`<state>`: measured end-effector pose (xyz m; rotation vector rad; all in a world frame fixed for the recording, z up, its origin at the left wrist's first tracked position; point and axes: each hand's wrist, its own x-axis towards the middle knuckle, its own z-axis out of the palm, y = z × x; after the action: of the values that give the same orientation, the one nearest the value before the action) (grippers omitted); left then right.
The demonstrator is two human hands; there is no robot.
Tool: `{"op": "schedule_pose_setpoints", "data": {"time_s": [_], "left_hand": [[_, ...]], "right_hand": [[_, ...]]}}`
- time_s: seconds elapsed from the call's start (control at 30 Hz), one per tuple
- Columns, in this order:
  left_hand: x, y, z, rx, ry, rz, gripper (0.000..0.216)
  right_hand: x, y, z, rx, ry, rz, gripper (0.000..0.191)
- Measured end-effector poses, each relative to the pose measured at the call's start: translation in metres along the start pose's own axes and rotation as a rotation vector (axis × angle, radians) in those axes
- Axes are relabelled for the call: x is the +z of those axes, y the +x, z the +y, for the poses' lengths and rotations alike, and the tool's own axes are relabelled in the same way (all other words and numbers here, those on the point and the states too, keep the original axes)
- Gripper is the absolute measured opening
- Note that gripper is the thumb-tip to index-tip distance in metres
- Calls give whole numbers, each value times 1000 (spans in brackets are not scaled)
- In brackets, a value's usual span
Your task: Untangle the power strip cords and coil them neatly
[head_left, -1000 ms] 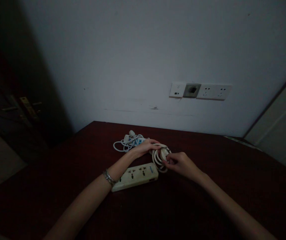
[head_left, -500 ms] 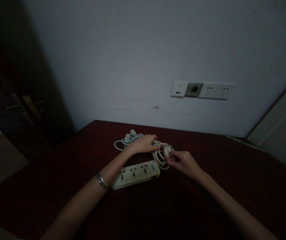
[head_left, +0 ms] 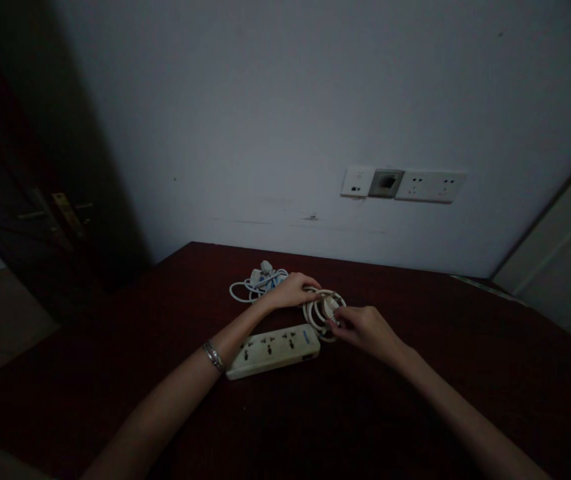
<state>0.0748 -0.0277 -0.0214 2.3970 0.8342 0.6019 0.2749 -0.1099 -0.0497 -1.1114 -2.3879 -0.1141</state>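
Observation:
A white power strip with several sockets lies on the dark red table, its left end partly behind my left forearm. Beyond its right end is a loose coil of white power cord. My left hand, with a metal bracelet on the wrist, grips the coil's upper left side between thumb and fingers. Over on the right of the coil, my right hand pinches the white plug at its cord end. Behind my left hand sits a second bundle of whitish cord with a plug on top.
The dark red tabletop meets a pale wall at the back. Wall sockets and a switch-like plate are mounted above it. A dark door with a brass handle plate stands at left, and a pale panel at right.
The plug in my right hand has shifted slightly left and down, toward the coil. My left hand has moved a little right along the coil. The power strip rests in the same place.

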Motion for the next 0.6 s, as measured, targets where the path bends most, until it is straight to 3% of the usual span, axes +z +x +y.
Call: {"op": "schedule_pose_setpoints", "data": {"time_s": [0.37,0.5,0.6], "left_hand": [[4,2,-7,-40,-10,90,30],[-3,2,-3,-42,-23,30,32],[-14,-1,7,-102,67,67,33]], "right_hand": [[3,-1,-5,-130,-112,129,22],[3,-1,-2,-24,-14,200,20],[1,-1,0,81,69,259,24]]}}
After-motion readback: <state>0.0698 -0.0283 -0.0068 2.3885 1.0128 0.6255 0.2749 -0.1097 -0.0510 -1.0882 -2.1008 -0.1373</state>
